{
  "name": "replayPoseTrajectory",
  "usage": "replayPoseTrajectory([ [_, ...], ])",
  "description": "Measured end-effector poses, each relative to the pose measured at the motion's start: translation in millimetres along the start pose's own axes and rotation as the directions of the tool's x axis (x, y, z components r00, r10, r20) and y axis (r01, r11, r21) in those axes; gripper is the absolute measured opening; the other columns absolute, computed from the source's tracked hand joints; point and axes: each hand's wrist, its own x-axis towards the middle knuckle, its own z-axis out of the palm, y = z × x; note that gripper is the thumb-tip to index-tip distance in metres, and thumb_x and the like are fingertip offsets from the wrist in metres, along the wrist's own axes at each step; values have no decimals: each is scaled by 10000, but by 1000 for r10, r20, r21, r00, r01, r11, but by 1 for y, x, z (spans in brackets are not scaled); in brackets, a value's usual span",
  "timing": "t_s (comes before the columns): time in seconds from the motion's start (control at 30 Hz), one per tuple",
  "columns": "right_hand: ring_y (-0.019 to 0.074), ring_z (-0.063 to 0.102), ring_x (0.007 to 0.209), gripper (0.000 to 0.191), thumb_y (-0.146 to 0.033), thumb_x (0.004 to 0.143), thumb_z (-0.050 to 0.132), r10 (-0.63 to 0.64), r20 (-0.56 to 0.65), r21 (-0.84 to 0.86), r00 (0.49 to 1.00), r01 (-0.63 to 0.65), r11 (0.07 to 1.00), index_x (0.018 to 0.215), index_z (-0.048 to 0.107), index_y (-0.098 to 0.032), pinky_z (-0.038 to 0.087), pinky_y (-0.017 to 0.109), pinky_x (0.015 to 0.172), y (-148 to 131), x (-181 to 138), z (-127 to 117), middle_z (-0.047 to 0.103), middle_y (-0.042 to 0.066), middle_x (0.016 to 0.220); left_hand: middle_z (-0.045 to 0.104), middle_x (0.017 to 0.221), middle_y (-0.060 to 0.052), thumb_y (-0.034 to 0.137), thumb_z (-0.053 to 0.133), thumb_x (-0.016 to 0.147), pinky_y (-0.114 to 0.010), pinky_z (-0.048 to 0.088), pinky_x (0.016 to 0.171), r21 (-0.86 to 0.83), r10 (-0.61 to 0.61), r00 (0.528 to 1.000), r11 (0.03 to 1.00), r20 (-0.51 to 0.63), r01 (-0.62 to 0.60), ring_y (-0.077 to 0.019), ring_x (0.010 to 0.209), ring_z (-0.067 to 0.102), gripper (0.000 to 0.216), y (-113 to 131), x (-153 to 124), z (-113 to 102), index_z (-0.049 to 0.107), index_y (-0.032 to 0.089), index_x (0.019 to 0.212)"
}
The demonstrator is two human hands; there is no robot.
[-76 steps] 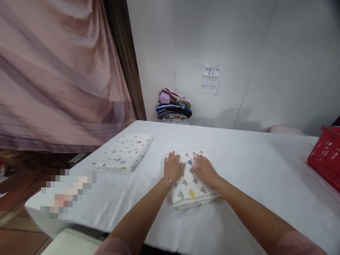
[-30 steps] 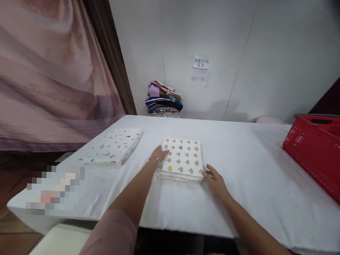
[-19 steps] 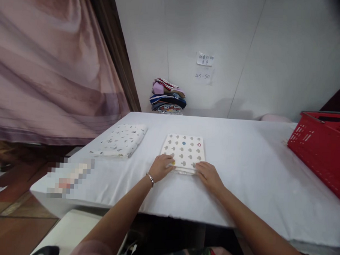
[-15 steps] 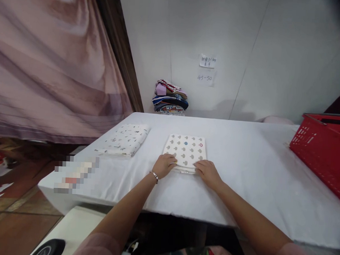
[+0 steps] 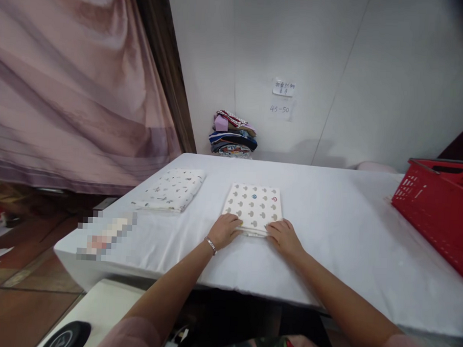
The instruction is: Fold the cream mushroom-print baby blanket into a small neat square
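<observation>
A folded white cloth (image 5: pixel 253 205) printed with grey mushroom shapes, one blue and one red among them, lies flat on the white-covered table (image 5: pixel 340 224). At its near left corner is my left hand (image 5: pixel 224 231), a bracelet on the wrist, with its fingers closed on the folded edge. My right hand (image 5: pixel 285 238) grips the near right corner in the same way, its thumb at the front edge. Between the two hands the layers of the near fold show. Further left lies a second folded white cloth (image 5: pixel 173 190) with small scattered prints, apart from both hands.
A red plastic basket (image 5: pixel 437 213) stands at the table's right end. Behind the far edge is a stack of folded fabrics (image 5: pixel 233 135) against the wall, below two paper notes (image 5: pixel 283 99). A pink curtain (image 5: pixel 74 85) hangs at the left. A blurred-out item (image 5: pixel 106 237) lies front left.
The view has shifted very slightly. Both hands keep their places on the near corners of the mushroom-print cloth, and the cloth looks the same.
</observation>
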Motion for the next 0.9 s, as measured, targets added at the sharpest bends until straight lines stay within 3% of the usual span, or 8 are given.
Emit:
replayPoseTrajectory([
  [0.13,187,490,1035,354,-149,888,368,-14,-27,-26,1000,14,1000,1158,567,-262,190,434,1042,0,1,5,604,55,1098,607,955,-59,200,445,867,-338,415,812,47,-28,999,999,24,27,-183,932,529,218,-4,1,1,617,228,998],
  [0.33,186,501,1026,369,-94,856,387,-5,-60,-25,998,4,1000,1132,583,-241,210,435,1045,-5,2,11,613,60,1070,611,953,-59,216,452,857,-362,421,833,50,-37,998,998,-50,39,-189,929,537,223,-7,-4,6,614,227,1010],
  [0.5,200,505,1059,315,-179,829,444,57,-117,176,992,-35,984,1093,604,-242,290,430,1017,-4,-1,8,605,54,1115,548,1182,-86,278,561,784,-412,369,934,67,16,999,998,-39,-13,-238,1104,475,419,10,-6,5,514,239,1199],
  [0.6,212,470,1144,322,-260,828,431,303,-205,350,931,-220,911,1099,604,-230,367,401,979,5,3,6,551,57,1225,491,1281,-81,213,544,772,-433,317,980,81,50,999,995,16,-51,-243,1176,424,539,25,0,9,420,248,1296],
  [0.7,224,522,1096,408,-324,805,438,577,-63,503,814,-474,723,1177,559,-210,467,365,870,18,10,9,545,73,1236,489,1285,-74,91,472,757,-425,303,989,100,54,998,993,40,-58,-229,1190,410,570,38,12,17,414,243,1303],
  [0.8,219,595,963,488,-354,781,455,645,102,566,758,-577,589,1243,510,-203,501,352,797,25,15,12,591,76,1170,491,1280,-76,28,399,764,-409,318,966,138,50,998,989,38,-54,-223,1178,416,571,46,24,27,419,228,1299],
  [0.9,222,590,971,508,-326,767,454,667,96,564,739,-592,576,1252,506,-183,483,353,835,19,16,14,590,84,1170,531,1219,-82,21,360,786,-401,351,906,177,31,998,983,56,-40,-222,1108,465,545,49,32,34,428,224,1288],
])
